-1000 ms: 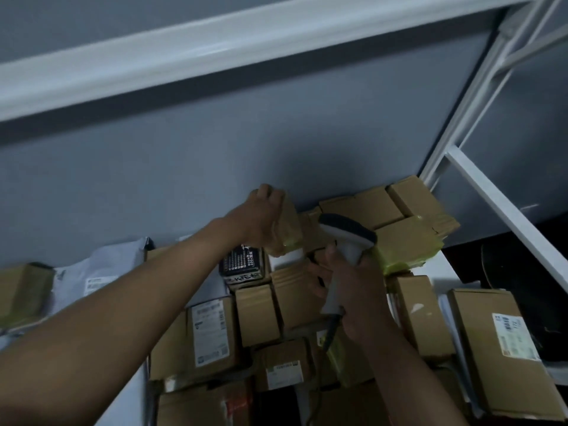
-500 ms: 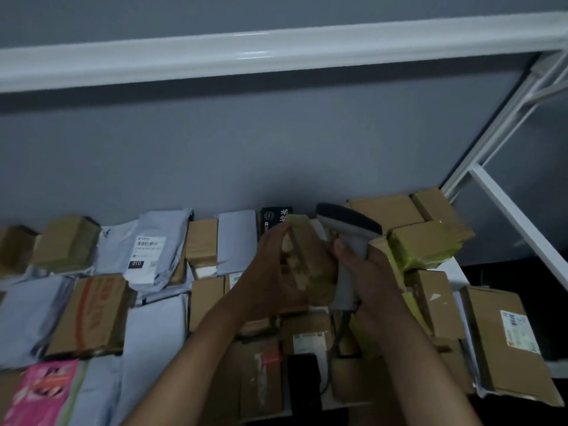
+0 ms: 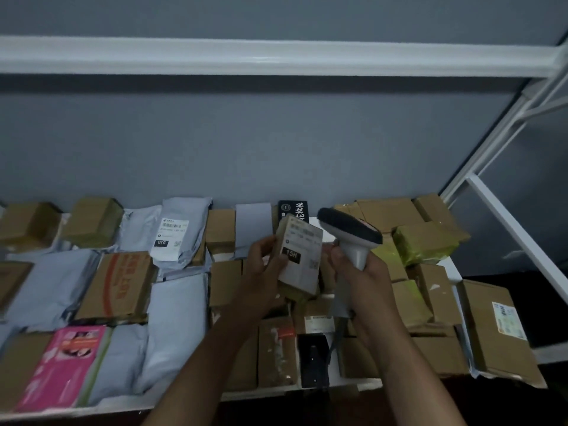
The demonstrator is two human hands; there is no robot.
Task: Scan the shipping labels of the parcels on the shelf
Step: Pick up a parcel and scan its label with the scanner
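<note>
Left hand (image 3: 261, 272) grips parcel (image 3: 299, 256); right hand (image 3: 365, 278) grips scanner (image 3: 350, 233)

Cardboard parcel (image 3: 299, 256), matt paper label (image 3: 302, 253)

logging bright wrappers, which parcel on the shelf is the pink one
The pink parcel lies at the shelf's front left edge, beside a grey mailer bag. Every other parcel is brown, grey, black or yellow-taped.

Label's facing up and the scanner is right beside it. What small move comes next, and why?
Probably tilt the scanner head down onto the label. The left hand holds the box label-up, while the right hand grips the scanner beside it, its head not plainly aimed at the label.
</note>
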